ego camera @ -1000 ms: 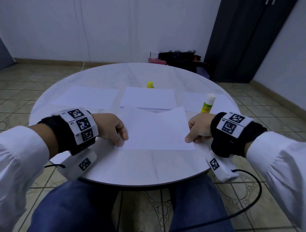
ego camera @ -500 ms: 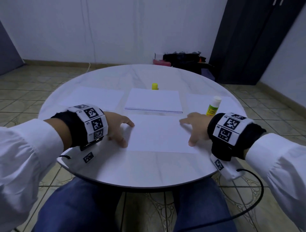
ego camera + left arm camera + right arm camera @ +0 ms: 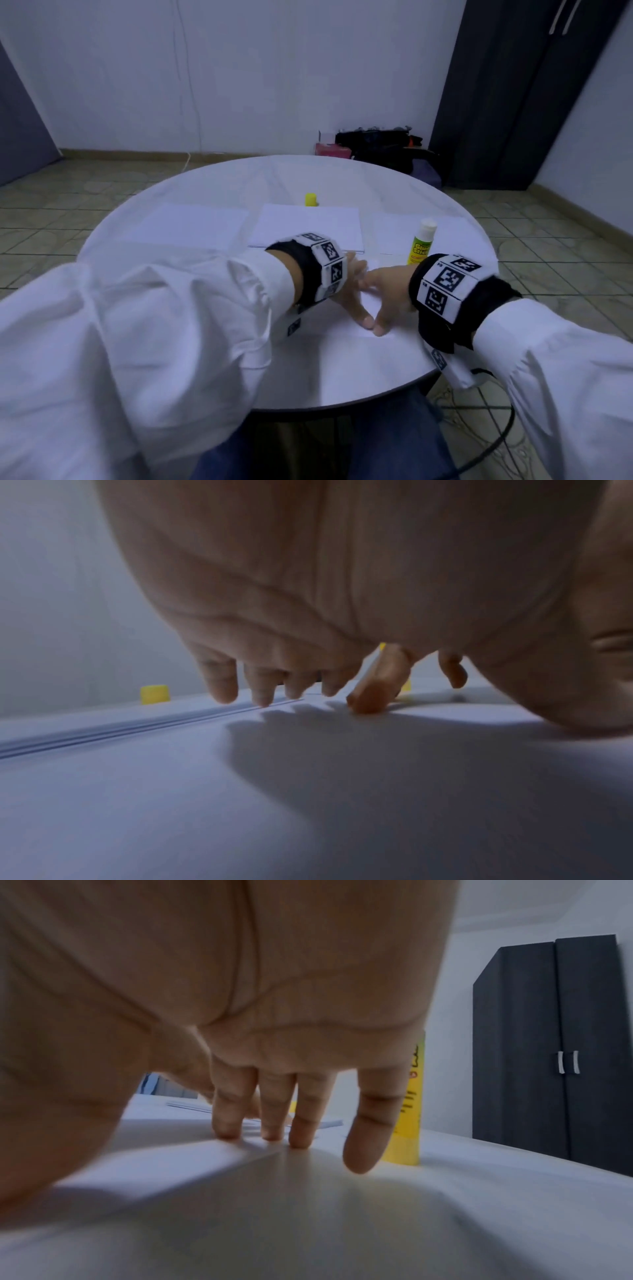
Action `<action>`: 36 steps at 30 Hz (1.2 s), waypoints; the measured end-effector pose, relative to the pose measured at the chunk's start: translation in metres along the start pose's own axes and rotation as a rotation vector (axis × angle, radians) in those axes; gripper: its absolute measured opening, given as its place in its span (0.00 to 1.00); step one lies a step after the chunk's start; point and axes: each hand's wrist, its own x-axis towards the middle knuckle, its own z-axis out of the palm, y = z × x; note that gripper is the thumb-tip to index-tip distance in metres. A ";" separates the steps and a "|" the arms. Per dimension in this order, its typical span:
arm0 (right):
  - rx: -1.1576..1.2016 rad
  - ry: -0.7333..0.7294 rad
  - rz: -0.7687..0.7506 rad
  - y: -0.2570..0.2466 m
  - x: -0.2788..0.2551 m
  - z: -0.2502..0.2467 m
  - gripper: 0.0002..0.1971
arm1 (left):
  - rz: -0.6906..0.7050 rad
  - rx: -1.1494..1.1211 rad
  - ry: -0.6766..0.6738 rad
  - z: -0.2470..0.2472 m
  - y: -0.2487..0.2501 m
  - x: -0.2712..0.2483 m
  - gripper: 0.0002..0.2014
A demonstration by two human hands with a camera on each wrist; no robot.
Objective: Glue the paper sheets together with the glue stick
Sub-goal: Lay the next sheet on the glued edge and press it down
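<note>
On the bench (image 3: 239,185), press your flat, spread left hand (image 3: 349,294) and right hand (image 3: 387,291) evenly across the paper sheet (image 3: 342,329), smoothing outward to seat the glue.

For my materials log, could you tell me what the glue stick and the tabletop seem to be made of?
Glue stick: probably smooth plastic, a yellow printed tube with a white cap. Tabletop: hard, smooth, slightly glossy white, faintly veined; marble or laminate, unclear.

White paper sheet (image 3: 346,327) lies flat; uncapped glue stick (image 3: 422,242) stands upright beside it.
</note>
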 end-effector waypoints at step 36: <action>-0.406 -0.028 -0.344 -0.139 0.039 -0.017 0.41 | -0.130 0.143 -0.041 0.053 -0.137 -0.056 0.66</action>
